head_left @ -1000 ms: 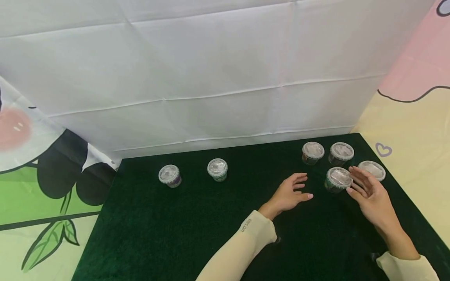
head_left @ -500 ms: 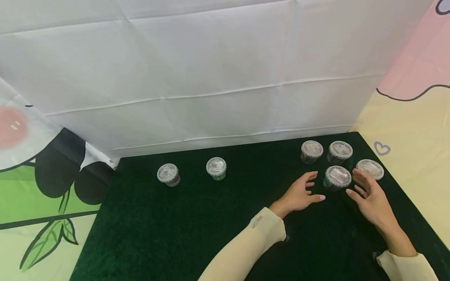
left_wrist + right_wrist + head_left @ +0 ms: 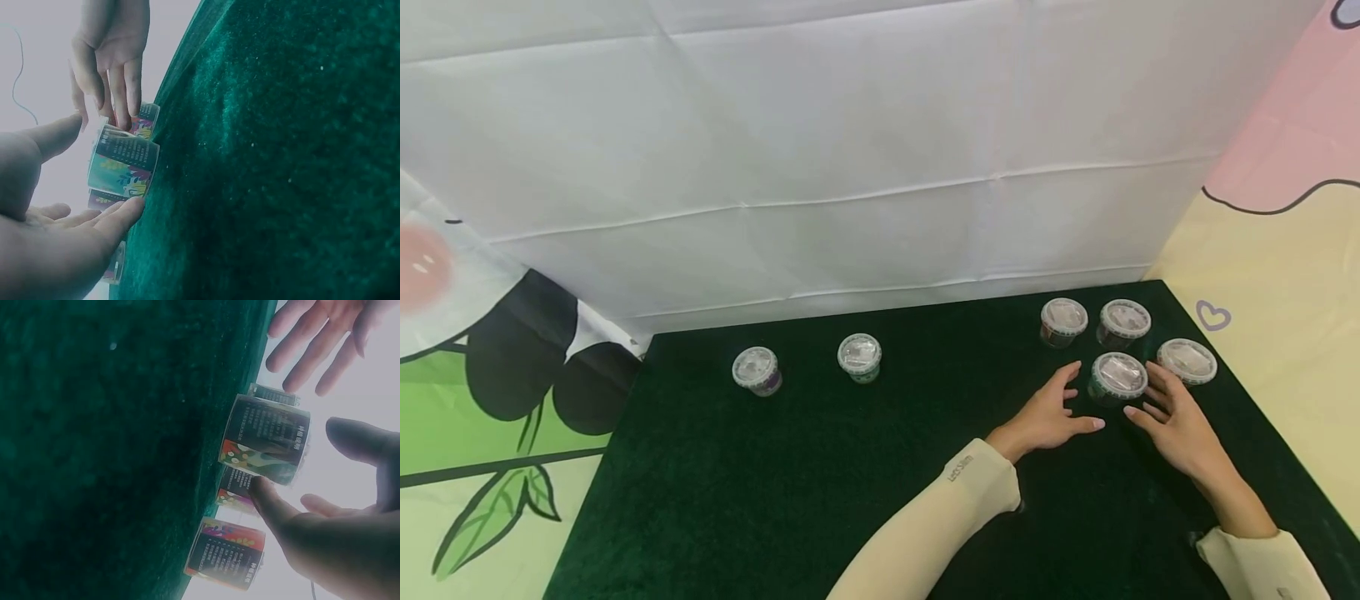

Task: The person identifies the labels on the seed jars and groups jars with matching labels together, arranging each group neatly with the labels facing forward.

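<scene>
A small lidded plastic tub (image 3: 1118,377) with a clear lid and printed label stands upright on the dark green cloth at the right. My left hand (image 3: 1047,414) is to its left, fingers extended and a visible gap between them and the tub. On the other side, my right hand (image 3: 1176,425) has its fingertips close to the tub's right side; whether they touch it I cannot tell. The left wrist view shows the tub's green label (image 3: 125,164) between the two hands. In the right wrist view the tub's dark printed side (image 3: 265,437) faces the right hand.
Behind the tub stand two similar tubs (image 3: 1063,322) (image 3: 1123,323), and another tub (image 3: 1187,362) is right of it by the table edge. Two more tubs (image 3: 757,371) (image 3: 860,357) are farther left. A white cloth wall (image 3: 850,167) rises behind the table.
My left hand has moved right, closer to the front tub. The right hand has shifted slightly left toward the same tub. The tubs stay in place while the head view shifts slightly.
</scene>
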`<action>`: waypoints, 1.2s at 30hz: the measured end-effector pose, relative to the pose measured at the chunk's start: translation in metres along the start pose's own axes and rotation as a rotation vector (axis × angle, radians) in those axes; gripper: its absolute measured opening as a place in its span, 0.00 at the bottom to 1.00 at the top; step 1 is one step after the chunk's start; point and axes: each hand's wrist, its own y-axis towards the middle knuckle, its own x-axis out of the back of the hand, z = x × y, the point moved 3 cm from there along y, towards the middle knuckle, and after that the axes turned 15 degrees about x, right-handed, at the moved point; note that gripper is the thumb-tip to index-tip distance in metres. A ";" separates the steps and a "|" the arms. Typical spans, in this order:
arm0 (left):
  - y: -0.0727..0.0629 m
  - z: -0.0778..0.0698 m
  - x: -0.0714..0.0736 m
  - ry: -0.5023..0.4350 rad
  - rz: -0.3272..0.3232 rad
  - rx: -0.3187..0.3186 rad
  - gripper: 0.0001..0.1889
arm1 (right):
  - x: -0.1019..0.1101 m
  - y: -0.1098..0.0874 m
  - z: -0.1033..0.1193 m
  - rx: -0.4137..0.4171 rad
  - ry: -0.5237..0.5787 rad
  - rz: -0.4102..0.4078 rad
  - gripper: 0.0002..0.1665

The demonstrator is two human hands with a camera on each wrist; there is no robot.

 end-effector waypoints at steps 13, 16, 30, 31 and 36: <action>0.007 -0.004 -0.013 0.015 0.038 -0.001 0.44 | -0.003 0.011 -0.001 -0.062 -0.029 0.058 0.48; 0.006 -0.007 -0.014 0.035 0.032 0.001 0.44 | -0.006 0.011 -0.001 -0.054 -0.041 0.028 0.47; -0.021 0.001 -0.003 0.076 -0.025 -0.126 0.40 | -0.016 0.005 0.017 -0.024 -0.099 -0.127 0.42; -0.024 0.002 -0.001 0.075 -0.032 -0.145 0.40 | -0.017 0.005 0.019 -0.022 -0.096 -0.129 0.41; -0.038 0.009 0.014 0.079 -0.092 -0.221 0.36 | -0.027 0.007 0.033 0.003 -0.058 -0.090 0.40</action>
